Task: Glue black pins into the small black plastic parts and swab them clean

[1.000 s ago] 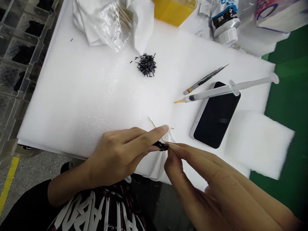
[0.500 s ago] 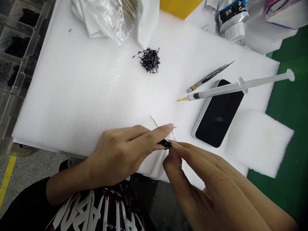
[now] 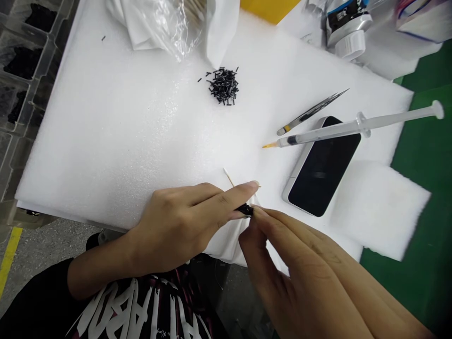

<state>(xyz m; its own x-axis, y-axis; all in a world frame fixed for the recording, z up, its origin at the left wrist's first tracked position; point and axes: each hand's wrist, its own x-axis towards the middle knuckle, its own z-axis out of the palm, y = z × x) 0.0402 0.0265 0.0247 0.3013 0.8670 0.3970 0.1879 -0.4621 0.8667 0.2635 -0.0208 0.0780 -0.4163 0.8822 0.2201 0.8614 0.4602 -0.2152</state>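
Black part [image 3: 246, 210], at 6 o'clock from the pellet pile [image 3: 223, 86], is pinched by the left hand [image 3: 187, 219] and could slip if the right hand [image 3: 310, 268], fingertips closed against its 3 o'clock end, contents hidden, presses unevenly.

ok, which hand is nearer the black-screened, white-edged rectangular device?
Right. The right hand is below the device in the picture, not touching it; the left hand is farther away, to the device's lower left.
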